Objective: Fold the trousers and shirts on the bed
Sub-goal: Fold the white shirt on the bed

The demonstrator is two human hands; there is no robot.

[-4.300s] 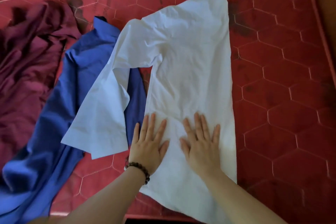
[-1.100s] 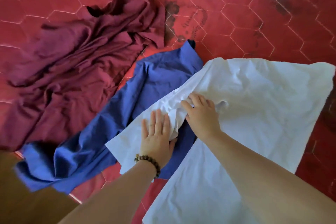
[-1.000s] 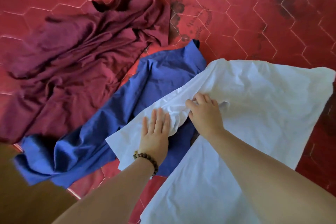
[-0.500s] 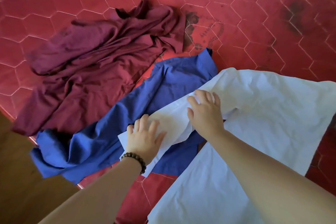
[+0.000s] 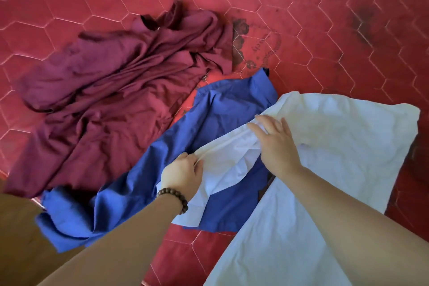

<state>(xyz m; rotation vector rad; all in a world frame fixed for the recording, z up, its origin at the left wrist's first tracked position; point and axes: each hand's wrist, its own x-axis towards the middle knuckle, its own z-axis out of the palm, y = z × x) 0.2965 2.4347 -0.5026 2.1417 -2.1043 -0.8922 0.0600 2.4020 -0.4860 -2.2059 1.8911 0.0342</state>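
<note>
Crumpled maroon cloth garment [image 5: 111,100]: far left on the red hexagon-quilted bed [image 5: 325,30], unfolded, in loose ridges. Cannot tell whether it is trousers or a shirt. Untouched; no immediate risk.

Royal-blue woven shirt [image 5: 144,169]: just right of the maroon piece, sprawled diagonally, its lower end at the bed's near edge. It lies under the white sleeve, touching it. Risk: any drag on the white cloth could pull this one along, or tip its hanging end off the bed.

Left hand [image 5: 182,175], beaded bracelet [image 5: 174,197] at the wrist: fingers curled, pinching the outer end of the sleeve.

White cotton shirt [image 5: 336,146]: body spread flat at right, one sleeve drawn out taut over the blue shirt. Risk: the sleeve is bunched into ridges between the hands; laid over as it is, it would likely set a lumpy, crooked fold.

Right hand [image 5: 276,144]: fingers bent down onto the sleeve near the shoulder, holding the cloth. Risk: if this anchor slips, the smoothed body would probably shift and wrinkle.
</note>
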